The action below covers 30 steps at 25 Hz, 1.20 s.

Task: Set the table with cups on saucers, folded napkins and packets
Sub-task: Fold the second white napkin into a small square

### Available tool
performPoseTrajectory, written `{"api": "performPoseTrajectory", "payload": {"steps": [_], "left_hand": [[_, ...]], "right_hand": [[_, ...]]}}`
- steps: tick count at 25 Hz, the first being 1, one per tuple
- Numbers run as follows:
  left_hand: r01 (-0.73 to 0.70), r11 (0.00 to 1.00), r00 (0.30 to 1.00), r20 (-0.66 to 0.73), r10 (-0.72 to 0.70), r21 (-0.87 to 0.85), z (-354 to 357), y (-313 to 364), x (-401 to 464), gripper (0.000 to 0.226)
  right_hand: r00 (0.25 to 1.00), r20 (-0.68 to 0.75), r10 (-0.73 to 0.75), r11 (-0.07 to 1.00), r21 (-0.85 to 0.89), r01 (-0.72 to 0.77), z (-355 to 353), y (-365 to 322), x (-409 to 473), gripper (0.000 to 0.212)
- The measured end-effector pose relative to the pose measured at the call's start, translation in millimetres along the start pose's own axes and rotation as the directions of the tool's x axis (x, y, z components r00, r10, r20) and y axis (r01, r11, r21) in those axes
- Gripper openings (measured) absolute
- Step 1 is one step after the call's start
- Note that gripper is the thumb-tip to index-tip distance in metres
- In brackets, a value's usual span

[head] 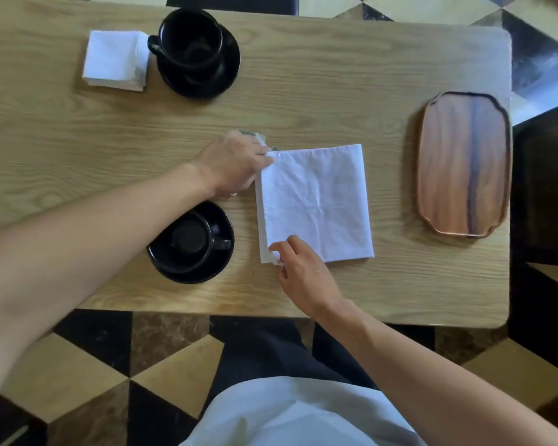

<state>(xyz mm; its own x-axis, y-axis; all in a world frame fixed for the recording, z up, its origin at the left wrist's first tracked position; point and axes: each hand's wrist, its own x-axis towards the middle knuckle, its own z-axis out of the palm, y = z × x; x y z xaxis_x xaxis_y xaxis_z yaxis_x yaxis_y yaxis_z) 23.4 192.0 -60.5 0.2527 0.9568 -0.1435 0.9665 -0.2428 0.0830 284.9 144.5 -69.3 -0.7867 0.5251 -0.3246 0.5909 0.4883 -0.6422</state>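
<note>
A white napkin lies folded into a square at the middle of the wooden table. My left hand pinches its far left corner, with a greenish packet partly hidden under the fingers. My right hand pinches the near left corner. A black cup stands on a black saucer just left of the napkin. At the far side a second black cup sits on its saucer, and beside it lies another folded white napkin.
An empty wooden tray lies at the right end of the table. The table's near edge runs just behind my right wrist. A checkered floor surrounds the table, and a dark chair stands at the far side.
</note>
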Motion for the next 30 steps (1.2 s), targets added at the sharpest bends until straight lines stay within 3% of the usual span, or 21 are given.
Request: {"api": "performPoseTrajectory", "payload": {"steps": [10, 18, 21, 23, 25, 28, 30], "left_hand": [[-0.021, 1.0, 0.998, -0.053, 0.021, 0.003, 20.6, -14.2, -1.8, 0.029], [-0.002, 1.0, 0.997, -0.081, 0.003, 0.022, 24.2, -12.2, -0.3, 0.022], [0.034, 0.998, 0.989, -0.148, -0.027, 0.045, 20.0, 5.2, 8.2, 0.033], [0.092, 0.996, 0.98, -0.177, -0.092, -0.005, 22.3, 35.7, 20.0, 0.046], [0.174, 0.982, 0.973, -0.138, -0.184, -0.076, 27.5, 75.8, 33.4, 0.057], [0.392, 0.903, 0.91, -0.07, -0.408, -0.175, 39.9, 128.1, 48.9, 0.065], [0.525, 0.815, 0.839, -0.013, -0.544, -0.245, 54.4, 149.7, 49.6, 0.063]], "right_hand": [[1.0, -0.026, -0.014, 1.0, -0.012, 0.014, 9.3, -3.0, 6.3, 0.037], [0.996, 0.066, -0.055, 0.998, 0.009, 0.054, 12.1, 8.6, 7.9, 0.04], [0.984, -0.124, -0.125, 0.992, -0.01, 0.125, -1.6, 9.3, 9.7, 0.026], [0.934, -0.339, -0.116, 0.99, -0.111, 0.082, -14.6, 18.9, 18.6, 0.019], [0.891, -0.452, -0.033, 0.987, -0.157, -0.043, -30.8, 35.7, 29.5, 0.02], [0.903, -0.429, 0.027, 0.962, -0.235, -0.14, -48.4, 69.0, 39.9, 0.038], [0.94, -0.341, -0.034, 0.945, -0.317, -0.081, -49.2, 92.2, 36.0, 0.054]]}}
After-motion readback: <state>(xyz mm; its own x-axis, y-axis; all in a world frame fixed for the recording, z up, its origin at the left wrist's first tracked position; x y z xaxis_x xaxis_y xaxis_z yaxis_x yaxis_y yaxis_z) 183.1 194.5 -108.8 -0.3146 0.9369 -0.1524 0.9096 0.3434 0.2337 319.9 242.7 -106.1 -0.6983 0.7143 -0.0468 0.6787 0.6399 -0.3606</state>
